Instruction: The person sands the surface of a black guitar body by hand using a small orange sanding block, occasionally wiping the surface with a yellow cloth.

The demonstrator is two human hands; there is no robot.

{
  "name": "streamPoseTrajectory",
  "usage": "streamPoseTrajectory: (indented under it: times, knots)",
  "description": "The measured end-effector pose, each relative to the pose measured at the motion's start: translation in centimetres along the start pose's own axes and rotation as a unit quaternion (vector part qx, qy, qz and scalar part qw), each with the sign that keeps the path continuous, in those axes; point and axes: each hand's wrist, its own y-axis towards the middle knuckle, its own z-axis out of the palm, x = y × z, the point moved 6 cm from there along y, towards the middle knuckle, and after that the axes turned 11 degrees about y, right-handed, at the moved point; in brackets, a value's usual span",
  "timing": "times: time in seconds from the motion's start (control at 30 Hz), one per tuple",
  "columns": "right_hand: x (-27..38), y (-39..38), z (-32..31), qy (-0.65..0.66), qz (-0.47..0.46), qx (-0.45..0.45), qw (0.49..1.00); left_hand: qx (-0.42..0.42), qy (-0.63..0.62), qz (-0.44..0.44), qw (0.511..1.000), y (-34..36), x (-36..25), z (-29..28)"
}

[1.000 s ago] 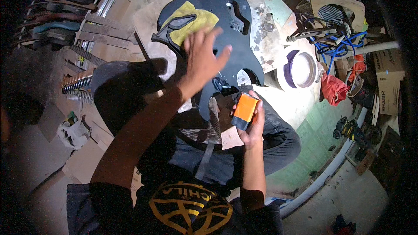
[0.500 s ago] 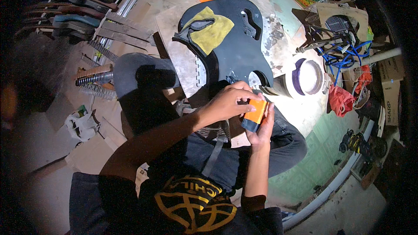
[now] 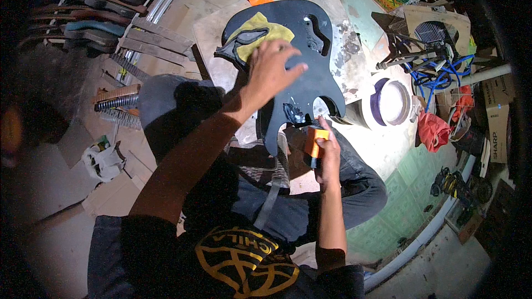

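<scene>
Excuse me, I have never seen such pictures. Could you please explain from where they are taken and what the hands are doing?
There is no machine here, only a person's bare hands. A wide camera on the person's head looks down, so straight edges bend near the rim. A dark guitar body lies over a pale, stained board, with a yellow cloth-like sheet partly folded on top. The left hand is open above the body, beside the sheet; I cannot tell whether it touches. The right hand holds an orange-and-dark block.

Two hands [image 3: 270, 71] (one orange block [image 3: 314, 136])
</scene>
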Motion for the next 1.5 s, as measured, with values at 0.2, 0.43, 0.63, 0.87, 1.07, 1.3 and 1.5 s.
streamPoseTrajectory:
  times: [0.2,0.43,0.63,0.87,1.07,1.3,1.5]
  knots:
    - [1.8,1.7,3.8,-0.437,-0.381,-0.023,0.815,-0.045,0.205,-0.041,0.977,2.5,3.0,3.5]
    - [-0.6,2.3,4.4,-0.541,-0.426,0.023,0.725,-0.057,0.192,-0.046,0.979,1.9,3.2,4.5]
    - [-1.2,1.3,2.6,-0.536,-0.429,0.028,0.727,-0.069,0.183,-0.040,0.980,2.0,3.2,4.1]
    - [-0.7,3.3,5.7,-0.533,-0.436,0.006,0.725,-0.070,0.185,-0.041,0.979,1.9,3.6,4.6]
    - [-0.1,4.2,7.1,-0.531,-0.436,-0.012,0.727,-0.066,0.181,-0.046,0.980,2.1,3.1,4.6]
    - [-1.1,2.7,5.0,-0.538,-0.419,0.008,0.732,-0.084,0.175,-0.041,0.980,1.9,3.3,4.2]
    - [-0.7,2.8,4.5,-0.546,-0.416,0.017,0.727,-0.091,0.181,-0.034,0.979,2.1,3.6,4.5]
